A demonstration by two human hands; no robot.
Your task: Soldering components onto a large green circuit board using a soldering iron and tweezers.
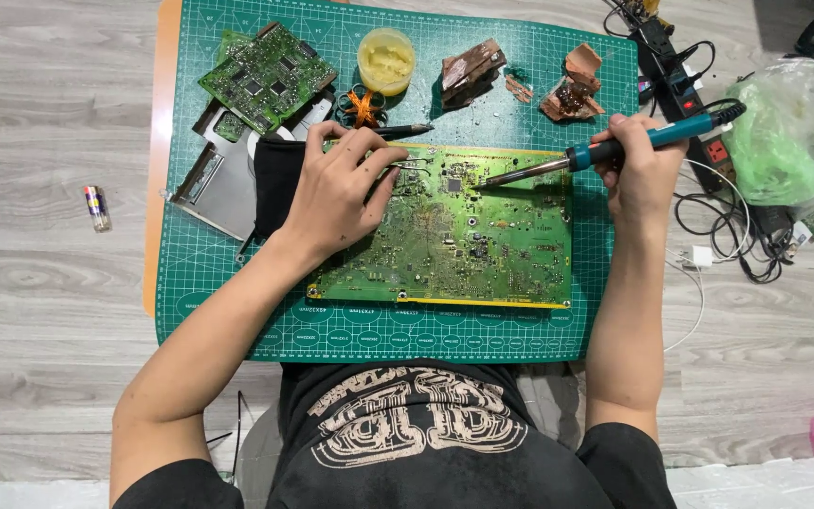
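One head-worn camera looks straight down, fairly close, over the green gridded cutting mat (237, 311) on the grey wood-grain floor (40, 283).

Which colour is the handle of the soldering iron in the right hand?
The soldering iron handle is teal blue with a black end, seen best in the head view.

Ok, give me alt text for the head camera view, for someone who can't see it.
A person's right hand holds a blue soldering iron, its tip on a large green circuit board, while the left hand holds tweezers to the board. The board lies on a green cutting mat on a wood floor, with a smaller circuit board beyond.
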